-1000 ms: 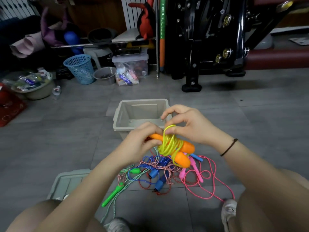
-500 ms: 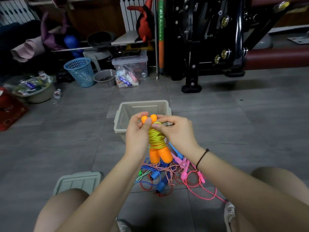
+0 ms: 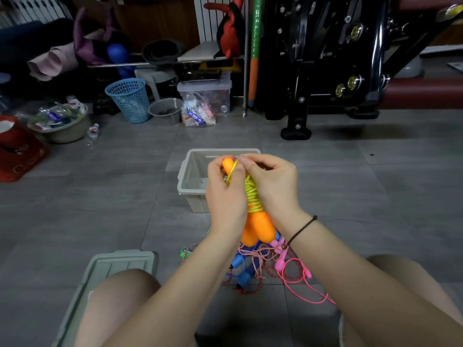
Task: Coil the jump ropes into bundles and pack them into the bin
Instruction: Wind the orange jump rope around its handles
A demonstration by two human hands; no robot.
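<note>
Centre frame: left hand [image 3: 225,194] and right hand [image 3: 273,186] both grip yellow-corded orange-handled jump rope [image 3: 253,201], upright before grey bin [image 3: 193,176]; loose ropes [image 3: 253,264] below.

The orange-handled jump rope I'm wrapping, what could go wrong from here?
The yellow cord end is only pinched by the left hand and right hand; untucked, the coil may spring loose. The loose ropes tangled below could snag the orange handles on the way to the bin.
</note>
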